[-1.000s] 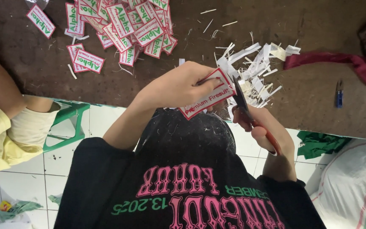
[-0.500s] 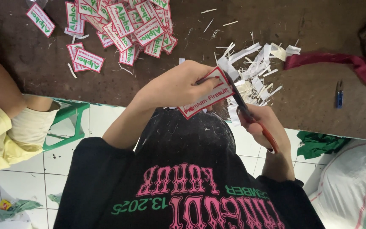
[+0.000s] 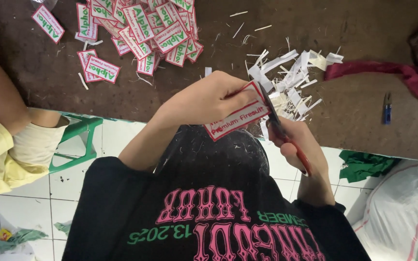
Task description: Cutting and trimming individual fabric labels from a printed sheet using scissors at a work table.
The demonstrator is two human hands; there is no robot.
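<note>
Little has shifted since a second ago. Above the brown table [image 3: 354, 116], the left hand [image 3: 204, 101] pinches a red-edged white label [image 3: 240, 116], long axis rising rightward. The right hand [image 3: 298, 142] grips red-handled scissors [image 3: 279, 128], blades pointing up-left along the label's right end.

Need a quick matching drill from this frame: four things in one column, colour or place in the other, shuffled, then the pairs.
Things:
1. scissors
2. pile of labels
3. paper trimmings
4. stool

Descriptions:
A. white strips heaped on the brown table, beyond the hands
B. green, on the tiled floor at the left
C. red handles, gripped in the right hand
D. red-bordered white cards, top left of the table

Pairs: 1-C, 2-D, 3-A, 4-B
</note>
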